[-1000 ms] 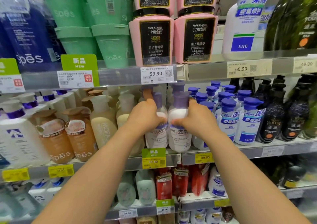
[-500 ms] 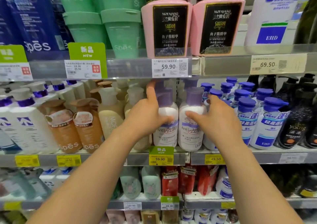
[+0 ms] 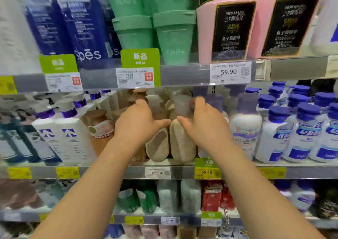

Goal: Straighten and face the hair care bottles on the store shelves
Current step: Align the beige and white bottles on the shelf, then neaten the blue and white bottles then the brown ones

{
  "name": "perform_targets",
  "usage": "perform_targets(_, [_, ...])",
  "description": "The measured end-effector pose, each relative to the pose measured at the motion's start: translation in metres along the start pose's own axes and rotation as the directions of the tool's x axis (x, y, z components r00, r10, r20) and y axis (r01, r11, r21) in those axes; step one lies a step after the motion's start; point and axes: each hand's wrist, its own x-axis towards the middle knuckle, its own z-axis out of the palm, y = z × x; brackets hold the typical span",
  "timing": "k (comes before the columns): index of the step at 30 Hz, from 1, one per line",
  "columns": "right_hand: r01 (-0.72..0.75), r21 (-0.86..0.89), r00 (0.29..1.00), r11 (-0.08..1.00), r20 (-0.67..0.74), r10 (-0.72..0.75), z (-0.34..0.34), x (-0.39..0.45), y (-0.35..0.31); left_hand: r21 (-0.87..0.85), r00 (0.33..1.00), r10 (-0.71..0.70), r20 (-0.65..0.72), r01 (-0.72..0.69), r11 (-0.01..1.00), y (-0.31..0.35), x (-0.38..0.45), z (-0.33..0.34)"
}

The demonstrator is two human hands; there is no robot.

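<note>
Two cream bottles with pale pump tops stand side by side at the front of the middle shelf (image 3: 113, 173). My left hand (image 3: 139, 127) lies over the shoulder of the left cream bottle (image 3: 157, 147), fingers stretched upward and thumb pointing right. My right hand (image 3: 207, 129) lies against the right side of the right cream bottle (image 3: 181, 143), fingers up by its pump and thumb across its front. The two thumbs nearly meet between the bottles. The view is blurred, so no firm grip shows.
Brown Spes bottles (image 3: 102, 130) and white purple-collared bottles (image 3: 73, 140) stand to the left. White lilac-capped bottles (image 3: 246, 129) and blue-capped ones (image 3: 301, 134) stand to the right. Pink jars (image 3: 226, 24), green tubes (image 3: 172, 35) and blue bottles (image 3: 86, 24) fill the shelf above.
Both hands have let go of the two white lilac-capped bottles and moved left onto the two cream bottles. The view has shifted left and closer with them.
</note>
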Motion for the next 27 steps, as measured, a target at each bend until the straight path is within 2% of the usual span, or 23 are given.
perform_targets(7, [-0.177,-0.005,0.984,0.984,0.038,0.177,0.019,0.004,-0.015,0.033,0.970,0.192,0.150,-0.199,0.979,-0.006,0.018,0.017])
perform_targets(9, [-0.206,0.005,0.978,0.978,0.032,0.206,0.022,0.003,-0.018,0.028,0.966,0.218,0.137,-0.224,0.974,-0.008,0.018,0.018])
perform_targets(17, [-0.302,0.045,0.953,0.952,0.018,0.301,0.025,0.000,-0.031,-0.203,0.972,0.221,0.077,-0.201,0.958,-0.023,0.016,0.014])
perform_targets(21, [-0.342,0.061,0.940,0.938,0.014,0.342,0.025,-0.002,-0.034,-0.216,0.962,0.269,0.047,-0.253,0.943,-0.029,0.016,0.012])
perform_targets(27, [-0.342,0.023,0.936,0.939,-0.076,0.343,0.029,-0.009,-0.036,-0.201,0.955,0.297,0.022,-0.287,0.937,-0.034,0.022,0.010])
